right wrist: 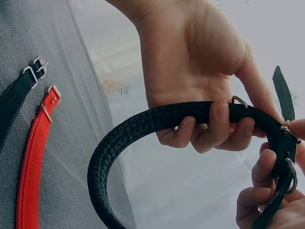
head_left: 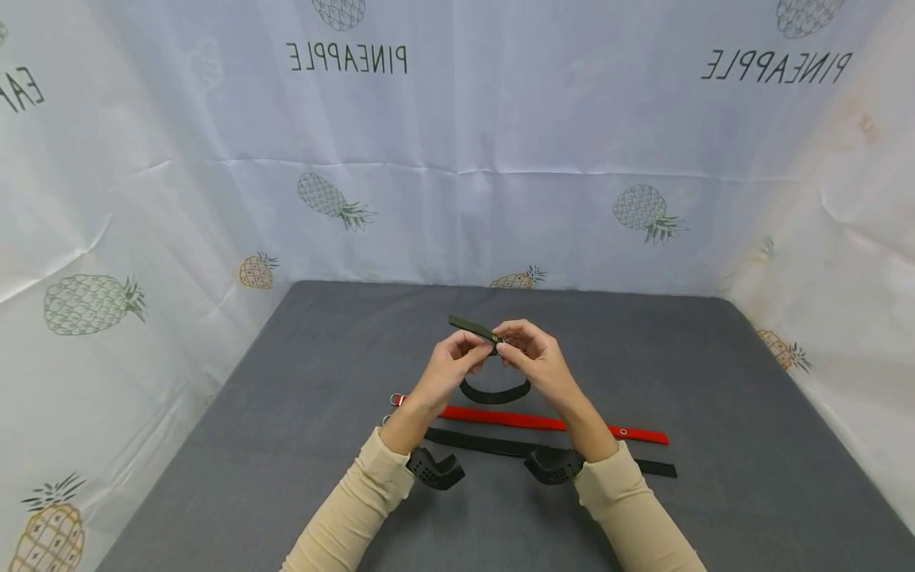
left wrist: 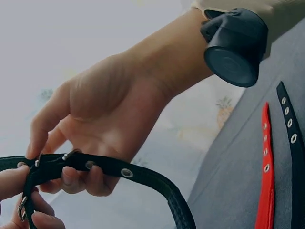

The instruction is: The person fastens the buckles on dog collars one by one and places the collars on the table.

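Both hands hold a dark green collar (head_left: pixel 496 396), bent into a loop that hangs above the table. My left hand (head_left: pixel 449 367) pinches the strap near the buckle, with the free tail sticking up to the left in the head view. Thumb and fingers of my right hand (head_left: pixel 538 359) grip the strap right beside it, fingertips close together at the buckle (right wrist: pixel 290 132). In the left wrist view the tail part shows metal eyelets (left wrist: pixel 126 172). A metal ring (right wrist: pixel 239 101) shows on the strap in the right wrist view. Fingers partly hide the buckle.
Behind the forearms, a red collar (head_left: pixel 500 417) and a black collar (head_left: pixel 486 442) lie stretched across the grey table (head_left: pixel 322 342), roughly parallel, buckle ends left and eyelet ends right. A white pineapple-print curtain (head_left: pixel 457 119) surrounds the table's back and sides.
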`<act>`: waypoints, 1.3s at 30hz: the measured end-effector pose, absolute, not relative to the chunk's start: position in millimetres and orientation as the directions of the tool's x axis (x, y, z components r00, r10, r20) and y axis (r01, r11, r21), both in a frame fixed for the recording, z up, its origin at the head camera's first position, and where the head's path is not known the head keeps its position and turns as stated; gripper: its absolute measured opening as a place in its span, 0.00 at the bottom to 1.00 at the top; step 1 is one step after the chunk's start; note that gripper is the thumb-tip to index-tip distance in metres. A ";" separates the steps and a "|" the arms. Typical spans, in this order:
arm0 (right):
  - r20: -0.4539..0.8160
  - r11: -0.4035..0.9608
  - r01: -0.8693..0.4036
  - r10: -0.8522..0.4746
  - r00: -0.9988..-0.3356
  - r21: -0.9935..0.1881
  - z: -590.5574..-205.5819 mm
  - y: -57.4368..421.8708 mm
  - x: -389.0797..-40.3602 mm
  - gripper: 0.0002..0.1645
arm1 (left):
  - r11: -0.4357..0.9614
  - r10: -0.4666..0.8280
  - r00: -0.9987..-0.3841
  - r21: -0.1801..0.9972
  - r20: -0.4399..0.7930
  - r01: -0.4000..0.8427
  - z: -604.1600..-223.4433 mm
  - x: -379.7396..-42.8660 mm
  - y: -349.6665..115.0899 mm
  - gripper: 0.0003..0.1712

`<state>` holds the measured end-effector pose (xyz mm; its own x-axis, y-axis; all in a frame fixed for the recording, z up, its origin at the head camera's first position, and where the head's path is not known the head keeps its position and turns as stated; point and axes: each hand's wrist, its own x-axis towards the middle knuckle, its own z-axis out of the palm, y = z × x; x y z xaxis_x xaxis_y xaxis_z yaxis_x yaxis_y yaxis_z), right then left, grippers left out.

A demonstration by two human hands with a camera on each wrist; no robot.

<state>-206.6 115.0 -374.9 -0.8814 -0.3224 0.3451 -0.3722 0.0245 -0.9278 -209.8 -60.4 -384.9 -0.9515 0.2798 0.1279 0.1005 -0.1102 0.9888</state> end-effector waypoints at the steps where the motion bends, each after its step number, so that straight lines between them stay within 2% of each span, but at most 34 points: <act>1: 0.350 0.017 -0.376 -0.325 -0.879 -0.927 -374.6 115.1 -206.5 0.14 | -0.106 0.277 -0.953 0.990 0.120 0.093 -384.5 -209.8 -60.7 0.02; 8: 0.335 0.008 -0.355 -0.319 -0.887 -0.935 -374.0 112.5 -205.7 0.05 | -0.050 0.291 -0.953 0.996 0.088 0.076 -383.5 -208.7 -63.2 0.06; 17: 0.279 0.011 -0.290 -0.235 -0.931 -0.957 -374.0 113.1 -207.0 0.11 | -0.025 0.401 -0.904 0.988 0.149 0.151 -384.7 -208.9 -69.7 0.19; 27: 0.259 -0.012 -0.267 -0.286 -0.923 -0.964 -372.7 117.5 -206.9 0.16 | -0.039 0.384 -0.896 0.973 0.224 0.227 -387.4 -212.3 -71.9 0.18; 33: 0.262 -0.044 -0.259 -0.247 -0.933 -0.965 -374.0 117.6 -208.4 0.14 | -0.056 0.381 -0.896 0.973 0.228 0.224 -388.0 -214.5 -73.5 0.23; 39: 0.238 -0.097 -0.222 -0.206 -0.949 -0.970 -374.1 117.8 -209.3 0.10 | -0.013 0.355 -0.908 0.972 0.225 0.235 -388.2 -215.8 -74.0 0.23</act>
